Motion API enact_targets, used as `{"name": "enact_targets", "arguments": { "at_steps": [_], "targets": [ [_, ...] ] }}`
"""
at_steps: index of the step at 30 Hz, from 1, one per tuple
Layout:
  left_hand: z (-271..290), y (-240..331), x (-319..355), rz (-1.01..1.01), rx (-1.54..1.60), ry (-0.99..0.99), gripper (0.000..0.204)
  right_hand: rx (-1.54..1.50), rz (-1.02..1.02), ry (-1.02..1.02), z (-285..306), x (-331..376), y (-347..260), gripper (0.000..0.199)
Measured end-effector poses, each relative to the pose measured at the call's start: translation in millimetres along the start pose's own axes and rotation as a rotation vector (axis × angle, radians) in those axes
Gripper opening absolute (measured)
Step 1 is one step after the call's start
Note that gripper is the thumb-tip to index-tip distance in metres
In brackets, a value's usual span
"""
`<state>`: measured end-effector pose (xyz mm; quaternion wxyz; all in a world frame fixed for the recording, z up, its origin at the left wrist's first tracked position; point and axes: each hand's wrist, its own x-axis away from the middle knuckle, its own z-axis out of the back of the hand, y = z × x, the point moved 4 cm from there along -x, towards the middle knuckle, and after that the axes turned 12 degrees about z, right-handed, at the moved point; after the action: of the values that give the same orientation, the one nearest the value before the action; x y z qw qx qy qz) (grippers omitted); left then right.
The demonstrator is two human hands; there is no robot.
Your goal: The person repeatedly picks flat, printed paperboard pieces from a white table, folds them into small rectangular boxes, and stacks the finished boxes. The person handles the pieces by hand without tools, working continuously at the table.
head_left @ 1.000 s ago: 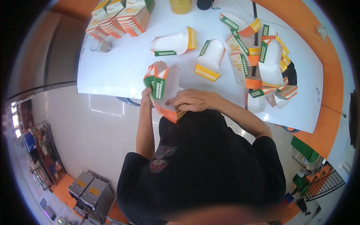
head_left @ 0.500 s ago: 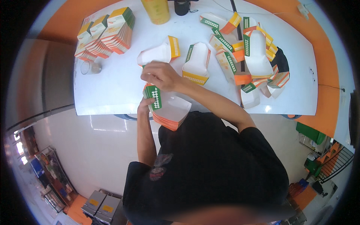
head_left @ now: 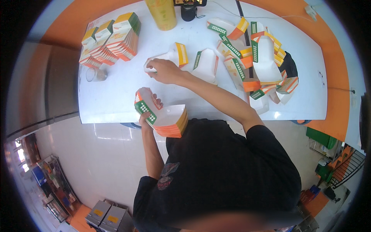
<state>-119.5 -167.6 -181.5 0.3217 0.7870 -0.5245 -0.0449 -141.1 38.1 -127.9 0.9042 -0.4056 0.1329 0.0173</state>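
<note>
My left hand (head_left: pixel 146 116) holds a nested stack of paper food trays (head_left: pixel 174 120) just off the table's near edge. Its thumb lies on the green outer side, and its fingers curl over the far end. The stack is white inside, with orange and yellow ends. My right hand (head_left: pixel 164 71) reaches over the table, fingers curled onto the near left rim of a loose paper food tray (head_left: pixel 164 57). That tray's yellow flap points right. Just right of the hand lies another open tray (head_left: pixel 206 65), partly covered by my right forearm.
Nested tray stacks (head_left: pixel 121 42) stand at the far left beside a clear glass (head_left: pixel 96 74). A yellow container (head_left: pixel 162 14) and a black device (head_left: pixel 188 12) are at the back. A loose pile of trays (head_left: pixel 266 58) covers the right side, along a dark strip on the white table (head_left: pixel 112 104).
My right hand has moved off the stack, forward onto the loose tray's rim. My left hand has lowered and tilted the stack to the left, and my view has shifted slightly.
</note>
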Motion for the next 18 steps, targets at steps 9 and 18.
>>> {"name": "enact_targets", "arguments": {
  "at_steps": [9,18],
  "targets": [
    [47.3,4.4,36.7,-0.121,-0.166,0.39,0.082,0.459,-0.005,-0.493,-72.1,8.4,57.7,0.059],
    [52.0,8.7,33.6,-0.153,-0.265,0.415,0.084,0.937,0.283,-0.602,10.9,44.7,40.4,0.021]
  ]
}}
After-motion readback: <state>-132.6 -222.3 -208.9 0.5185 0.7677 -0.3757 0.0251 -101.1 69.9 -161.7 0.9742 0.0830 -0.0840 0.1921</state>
